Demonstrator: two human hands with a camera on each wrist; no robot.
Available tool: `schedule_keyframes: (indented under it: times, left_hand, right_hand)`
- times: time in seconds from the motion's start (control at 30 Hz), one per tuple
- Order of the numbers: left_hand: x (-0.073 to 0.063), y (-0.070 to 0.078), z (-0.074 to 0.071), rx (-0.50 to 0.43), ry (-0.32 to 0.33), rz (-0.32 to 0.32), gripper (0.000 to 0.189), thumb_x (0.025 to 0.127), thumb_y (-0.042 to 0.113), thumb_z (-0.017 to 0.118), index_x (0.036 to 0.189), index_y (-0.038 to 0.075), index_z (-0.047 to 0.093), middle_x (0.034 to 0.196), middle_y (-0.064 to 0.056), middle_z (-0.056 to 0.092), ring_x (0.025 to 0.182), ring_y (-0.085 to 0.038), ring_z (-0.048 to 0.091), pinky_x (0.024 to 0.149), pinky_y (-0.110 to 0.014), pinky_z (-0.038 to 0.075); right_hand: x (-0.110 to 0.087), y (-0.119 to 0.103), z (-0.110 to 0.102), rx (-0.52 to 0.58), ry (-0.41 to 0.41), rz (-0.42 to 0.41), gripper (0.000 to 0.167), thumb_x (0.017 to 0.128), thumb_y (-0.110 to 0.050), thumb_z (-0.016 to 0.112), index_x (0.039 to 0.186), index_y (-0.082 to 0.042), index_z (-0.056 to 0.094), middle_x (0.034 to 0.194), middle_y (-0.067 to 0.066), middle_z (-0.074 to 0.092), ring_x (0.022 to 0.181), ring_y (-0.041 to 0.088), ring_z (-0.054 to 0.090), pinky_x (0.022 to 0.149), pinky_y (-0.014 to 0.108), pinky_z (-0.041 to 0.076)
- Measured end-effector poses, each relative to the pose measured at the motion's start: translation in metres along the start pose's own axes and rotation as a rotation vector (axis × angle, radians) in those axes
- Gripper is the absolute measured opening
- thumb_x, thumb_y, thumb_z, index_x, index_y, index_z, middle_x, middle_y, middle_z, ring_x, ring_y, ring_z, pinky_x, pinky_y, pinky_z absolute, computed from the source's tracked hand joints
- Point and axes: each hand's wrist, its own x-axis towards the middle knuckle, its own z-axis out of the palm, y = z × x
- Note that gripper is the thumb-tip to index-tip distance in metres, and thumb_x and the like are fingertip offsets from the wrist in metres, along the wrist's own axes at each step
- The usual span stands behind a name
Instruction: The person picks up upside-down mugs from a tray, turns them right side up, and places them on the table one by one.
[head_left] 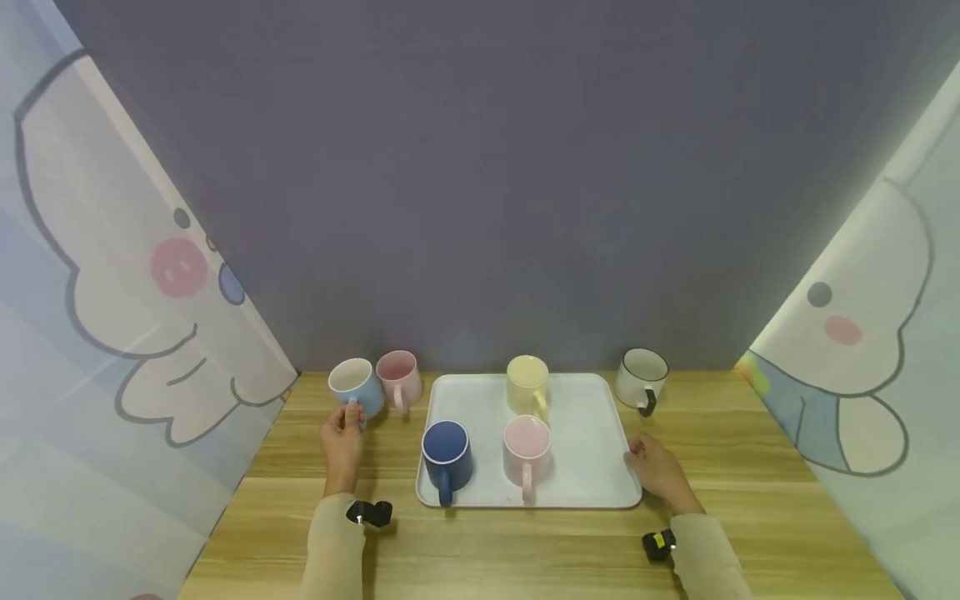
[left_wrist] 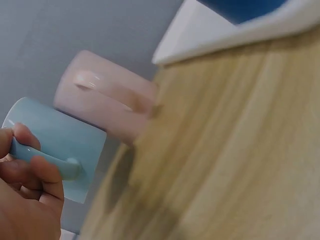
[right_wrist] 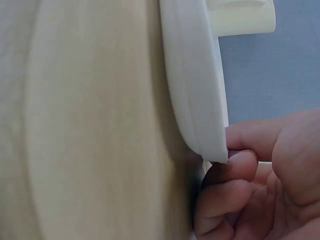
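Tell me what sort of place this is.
Probably a makeshift recording booth: a wood-grain table stands between cartoon-printed side panels, with a plain grey backdrop behind.

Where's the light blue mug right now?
In the head view, the light blue mug is at the left, just left of the pink mug beside the tray, held by the left hand.
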Motion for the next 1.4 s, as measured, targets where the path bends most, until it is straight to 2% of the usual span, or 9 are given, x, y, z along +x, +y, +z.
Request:
schedule_keyframes:
  times: [0.27,0.5,0.73,0.9,1.03,1.1,1.17,1.27,1.4]
  left_hand:
    - [0.004,-0.021,0.002,0.096,0.013,-0.038,0.034,0.108,0.019,0.051,0.098,-0.01,0.065,0.074,0.012,0.055,0.068,-0.002,0.046,0.062,-0.019,0.037]
    - [0.007,-0.027,0.003,0.155,-0.014,-0.036,0.036,0.108,0.022,0.052,0.102,-0.01,0.067,0.076,0.009,0.057,0.069,-0.003,0.047,0.062,-0.019,0.039]
    - [0.009,-0.024,0.003,0.205,-0.028,-0.051,0.038,0.108,0.026,0.051,0.102,-0.008,0.068,0.086,-0.008,0.066,0.071,-0.004,0.048,0.064,-0.02,0.039]
    - [0.004,-0.021,0.004,0.151,-0.015,-0.089,0.042,0.108,0.029,0.051,0.108,-0.009,0.068,0.091,-0.01,0.067,0.071,-0.004,0.052,0.062,-0.018,0.043]
    - [-0.003,-0.015,0.006,0.12,0.03,-0.117,0.042,0.106,0.027,0.054,0.122,-0.011,0.058,0.105,-0.016,0.061,0.075,-0.008,0.054,0.061,-0.016,0.045]
    - [-0.009,-0.009,0.007,0.142,0.061,-0.112,0.042,0.104,0.023,0.056,0.128,-0.011,0.051,0.111,-0.018,0.057,0.079,-0.01,0.052,0.062,-0.016,0.043]
    - [-0.014,-0.002,0.008,0.183,0.065,-0.084,0.039,0.101,0.018,0.057,0.127,-0.01,0.05,0.111,-0.018,0.058,0.08,-0.01,0.052,0.063,-0.017,0.043]
    - [-0.025,0.013,0.01,0.256,-0.035,-0.026,0.026,0.099,0.011,0.058,0.116,-0.009,0.059,0.098,-0.017,0.064,0.074,-0.009,0.052,0.06,-0.021,0.042]
    - [-0.05,0.028,0.016,0.257,-0.253,0.046,0.015,0.097,0.006,0.06,0.095,-0.006,0.069,0.081,-0.012,0.069,0.067,-0.008,0.055,0.061,-0.022,0.044]
  right_hand:
    - [0.0,-0.001,0.001,-0.013,0.005,0.009,0.02,0.097,-0.012,0.056,0.109,0.005,0.058,0.095,0.016,0.065,0.084,0.028,0.061,0.072,0.042,0.049]
    - [-0.001,0.0,0.001,-0.002,0.0,0.024,0.022,0.097,-0.012,0.055,0.111,0.005,0.058,0.096,0.017,0.065,0.085,0.028,0.061,0.072,0.042,0.049]
    - [-0.002,-0.001,0.001,-0.005,0.007,0.018,0.023,0.097,-0.012,0.055,0.111,0.006,0.057,0.096,0.018,0.066,0.084,0.029,0.062,0.071,0.041,0.049]
    - [-0.002,-0.002,0.001,-0.012,0.01,0.019,0.022,0.097,-0.012,0.056,0.11,0.005,0.058,0.095,0.018,0.066,0.084,0.029,0.062,0.071,0.041,0.049]
    - [-0.001,-0.002,0.001,-0.011,0.011,0.017,0.021,0.097,-0.012,0.056,0.11,0.005,0.057,0.093,0.015,0.064,0.082,0.027,0.06,0.07,0.04,0.047]
    - [-0.001,-0.001,0.001,-0.012,0.012,0.018,0.021,0.097,-0.012,0.057,0.11,0.005,0.057,0.092,0.015,0.064,0.082,0.027,0.06,0.069,0.039,0.047]
    - [-0.001,-0.001,0.001,-0.015,0.012,0.018,0.021,0.097,-0.013,0.057,0.11,0.005,0.057,0.092,0.015,0.064,0.082,0.027,0.06,0.07,0.039,0.047]
    - [0.0,0.0,0.002,-0.023,0.012,0.016,0.022,0.097,-0.013,0.056,0.111,0.005,0.057,0.093,0.016,0.065,0.082,0.027,0.061,0.07,0.041,0.048]
    - [-0.001,-0.002,0.002,-0.022,0.012,0.017,0.023,0.097,-0.013,0.056,0.111,0.005,0.057,0.093,0.016,0.065,0.082,0.027,0.061,0.07,0.041,0.048]
